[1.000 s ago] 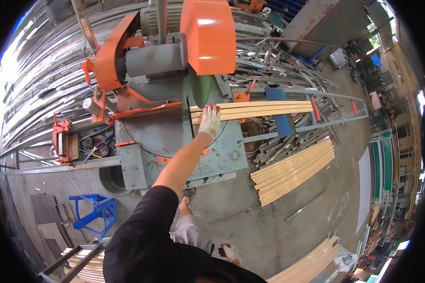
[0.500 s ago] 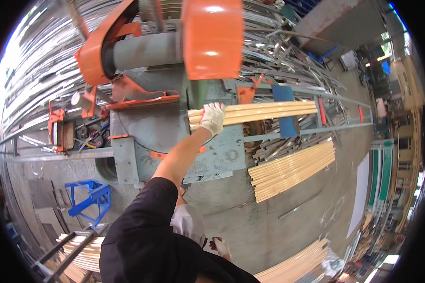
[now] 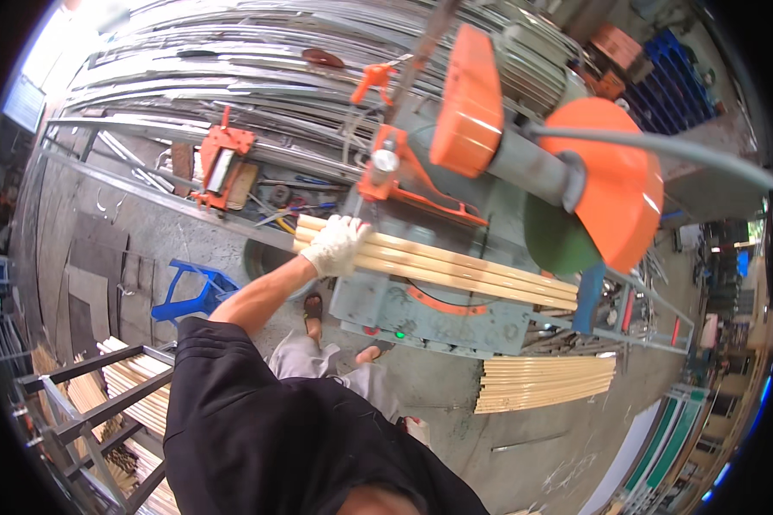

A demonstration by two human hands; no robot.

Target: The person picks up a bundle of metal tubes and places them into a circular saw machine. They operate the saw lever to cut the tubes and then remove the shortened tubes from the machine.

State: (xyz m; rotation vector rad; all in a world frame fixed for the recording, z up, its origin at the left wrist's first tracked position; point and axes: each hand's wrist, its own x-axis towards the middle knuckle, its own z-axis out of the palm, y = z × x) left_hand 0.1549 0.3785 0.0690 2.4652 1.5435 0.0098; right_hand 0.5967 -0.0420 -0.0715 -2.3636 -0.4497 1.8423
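Observation:
My left hand [image 3: 337, 245], in a white work glove, is closed over several cream-coloured tubes [image 3: 455, 268] near their left end. The tubes lie side by side across the grey bed of a cut-off saw [image 3: 386, 300], their right end reaching a blue support [image 3: 588, 299]. Behind them stands the saw's green-tinted blade disc [image 3: 563, 236] under an orange guard [image 3: 614, 176]. An orange clamp fence [image 3: 429, 184] sits just behind the tubes. My right hand [image 3: 416, 429], also gloved, hangs low beside my body; its fingers are mostly hidden.
A stack of cream tubes [image 3: 545, 384] lies on the floor to the right; more rest in a metal rack [image 3: 82, 421] at lower left. A blue stool [image 3: 193, 292] stands left of my feet. Heaps of metal profiles [image 3: 258, 77] fill the back.
The view has swung left. My left hand has drawn the tubes leftward across the saw bed, away from their place right of the blade. My right hand stays low by my body.

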